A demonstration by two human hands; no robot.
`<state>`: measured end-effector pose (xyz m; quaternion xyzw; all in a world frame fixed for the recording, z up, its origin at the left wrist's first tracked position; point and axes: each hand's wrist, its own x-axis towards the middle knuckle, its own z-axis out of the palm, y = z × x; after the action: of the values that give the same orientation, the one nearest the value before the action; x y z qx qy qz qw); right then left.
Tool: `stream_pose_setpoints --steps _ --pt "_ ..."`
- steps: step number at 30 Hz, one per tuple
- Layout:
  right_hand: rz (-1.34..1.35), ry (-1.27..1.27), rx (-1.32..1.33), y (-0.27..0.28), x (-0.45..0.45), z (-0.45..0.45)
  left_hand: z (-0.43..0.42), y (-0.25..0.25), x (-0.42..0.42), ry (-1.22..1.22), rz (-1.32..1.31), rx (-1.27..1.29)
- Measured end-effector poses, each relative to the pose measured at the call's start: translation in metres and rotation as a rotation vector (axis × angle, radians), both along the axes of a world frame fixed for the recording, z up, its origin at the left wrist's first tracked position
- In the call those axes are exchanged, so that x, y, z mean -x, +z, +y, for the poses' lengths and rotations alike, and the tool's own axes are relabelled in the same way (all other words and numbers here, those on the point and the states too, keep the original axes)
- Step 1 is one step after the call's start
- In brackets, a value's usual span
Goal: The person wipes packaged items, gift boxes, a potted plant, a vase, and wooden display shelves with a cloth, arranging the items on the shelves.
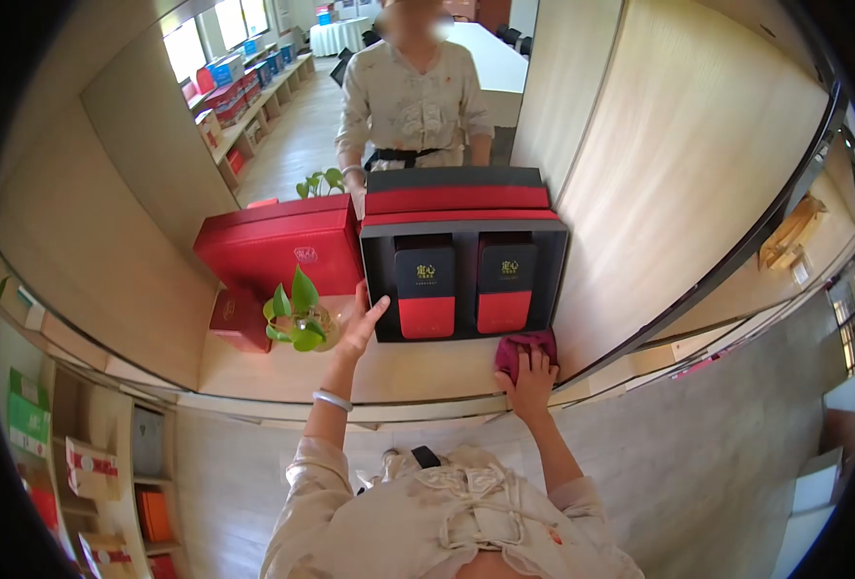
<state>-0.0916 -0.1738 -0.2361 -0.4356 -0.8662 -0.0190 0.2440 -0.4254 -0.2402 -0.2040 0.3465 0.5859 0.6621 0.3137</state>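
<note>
Between the box and the near edge of the pale wooden shelf (427, 374) runs a narrow strip; at right, the pale wooden panel (659, 193) limits the room. The open black rectangular box (466, 289) lies just right of the left hand (358, 331), which touches its side; whether it grips, one cannot tell. The right hand (531, 383) holds a bunched dark-red cloth (527, 349) at the near right corner. A green-leaved plant (302, 299) stands at left, a mirror (302, 116) beyond.
</note>
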Motion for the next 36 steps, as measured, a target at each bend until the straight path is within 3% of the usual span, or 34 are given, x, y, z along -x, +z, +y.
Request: stream_pose_setpoints --steps 3,9,14,20,22,24,25,29,30,31,33,36 --pt "-0.026 -0.011 -0.043 -0.001 0.002 0.000 0.003 -0.001 0.006 -0.128 -0.019 -0.073" --pt "0.006 -0.043 -0.071 -0.004 0.004 0.000 0.001 -0.008 -0.019 0.082 -0.217 -0.226" --pt "-0.007 -0.057 0.036 -0.007 0.000 -0.002 -0.033 0.001 -0.036 0.216 -0.304 -0.202" --pt "0.001 -0.031 0.073 -0.004 0.004 0.011 -0.101 0.023 -0.034 0.183 -0.639 -0.320" --pt "-0.044 -0.051 0.147 -0.041 0.014 0.020 -0.133 0.031 -0.034 0.238 -0.700 -0.368" --pt "0.362 -0.042 0.211 -0.114 0.040 0.041 -0.164 0.056 -0.040 0.312 -0.643 -0.387" --pt "0.376 -0.061 0.231 -0.105 0.038 0.027 -0.185 0.078 -0.045 0.419 -0.572 -0.387" --pt "0.484 0.470 -0.272 -0.033 0.161 -0.046 -0.213 0.107 -0.050 0.690 -0.482 -0.480" --pt "0.503 0.611 -0.400 -0.013 0.158 -0.050 -0.220 0.109 -0.048 0.717 -0.482 -0.508" --pt "0.582 0.730 0.204 -0.008 0.160 -0.069 -0.228 0.110 -0.046 0.746 -0.482 -0.537" --pt "0.119 0.777 0.096 0.002 0.144 -0.074 -0.245 0.112 -0.044 0.797 -0.494 -0.573" --pt "0.045 0.613 0.146 0.014 0.089 -0.052 -0.280 0.105 -0.037 0.927 -0.462 -0.569"
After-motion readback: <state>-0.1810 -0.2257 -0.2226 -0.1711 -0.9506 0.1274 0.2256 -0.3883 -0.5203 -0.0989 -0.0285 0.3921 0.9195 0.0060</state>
